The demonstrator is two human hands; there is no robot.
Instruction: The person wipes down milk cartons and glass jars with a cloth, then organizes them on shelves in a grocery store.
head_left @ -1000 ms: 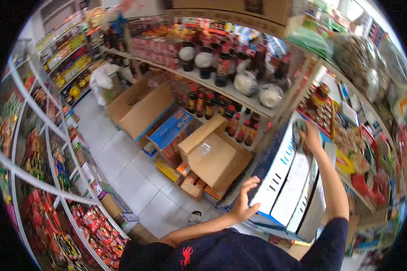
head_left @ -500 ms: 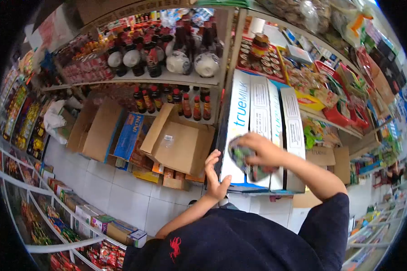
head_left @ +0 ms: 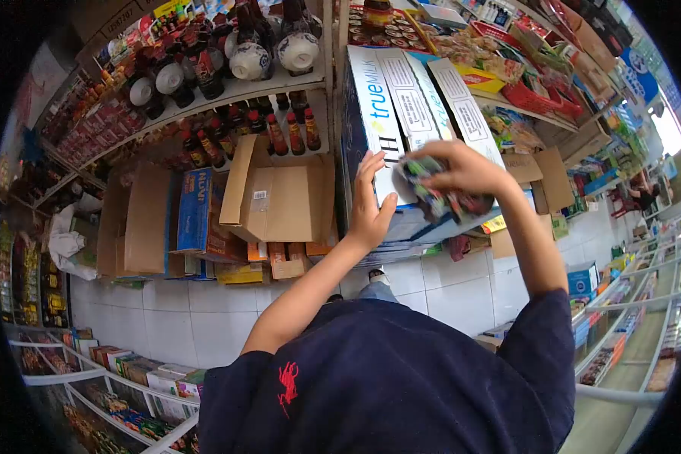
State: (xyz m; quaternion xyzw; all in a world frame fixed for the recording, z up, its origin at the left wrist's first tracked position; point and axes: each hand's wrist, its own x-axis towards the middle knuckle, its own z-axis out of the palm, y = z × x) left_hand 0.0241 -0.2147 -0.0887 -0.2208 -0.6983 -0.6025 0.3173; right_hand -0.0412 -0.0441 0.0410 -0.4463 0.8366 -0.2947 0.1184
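Packet bundle (head_left: 430,189), green/dark/red wrappers, is in the R hand (head_left: 469,168), fingers curled tight round its upper end. It hangs right over the front of the milk cases (head_left: 401,91); touching them or not, can't tell. The milk cases are tall white/blue cartons stood side by side, w/ "trueMILK" on the leftmost.

L hand (head_left: 371,204) is spread wide, palm pressed flat on the leftmost case, holding nothing, just left of the bundle.

Left of the milk cases is an open cardboard box (head_left: 280,200) w/ flaps up, close against them. Further left are a blue box (head_left: 194,208) and more brown cartons. Up-left of the milk cases is a shelf row of sauce bottles (head_left: 280,130). One level higher are blue-white ceramic pots (head_left: 296,50). Straight above the cases is a tray of jars (head_left: 371,26). Right of the cases are shelves of snack packs (head_left: 507,125). Below and left of them is white tile floor (head_left: 204,310).
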